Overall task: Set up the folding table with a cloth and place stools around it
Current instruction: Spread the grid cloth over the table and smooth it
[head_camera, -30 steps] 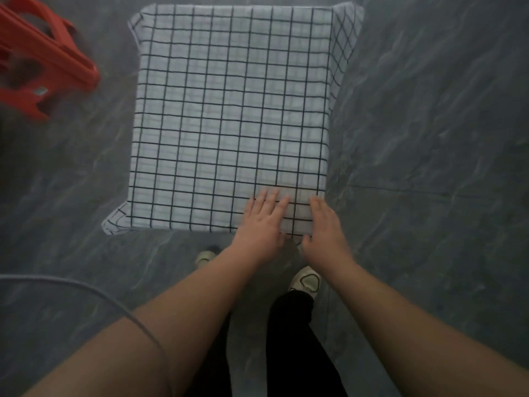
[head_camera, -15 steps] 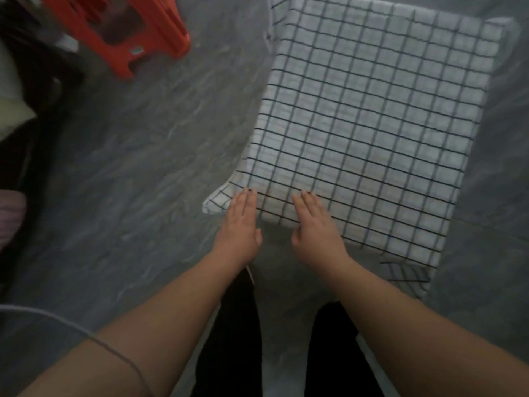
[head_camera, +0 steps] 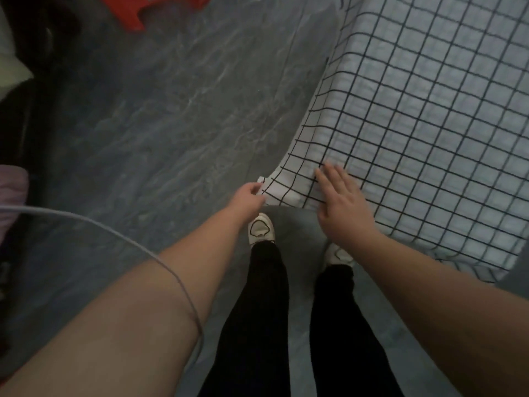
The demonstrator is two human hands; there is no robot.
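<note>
A white cloth with a black grid (head_camera: 429, 116) covers the folding table and fills the right side of the view; the tabletop itself is hidden under it. My left hand (head_camera: 248, 196) pinches the hanging near-left corner of the cloth. My right hand (head_camera: 339, 202) lies flat with straight fingers on the cloth just right of that corner. A red plastic stool (head_camera: 148, 10) stands on the floor at the top left, cut off by the frame edge.
Grey marbled floor (head_camera: 171, 124) spreads left of the table. Dark items and a pinkish object (head_camera: 13, 193) line the left edge. A grey cable (head_camera: 120, 236) crosses my left forearm. My legs and white shoes (head_camera: 260, 229) stand near the table's corner.
The view has swung left toward the table's near-left corner. My left hand left the tabletop and took hold of the cloth's hanging corner; my right hand stayed flat on the cloth.
</note>
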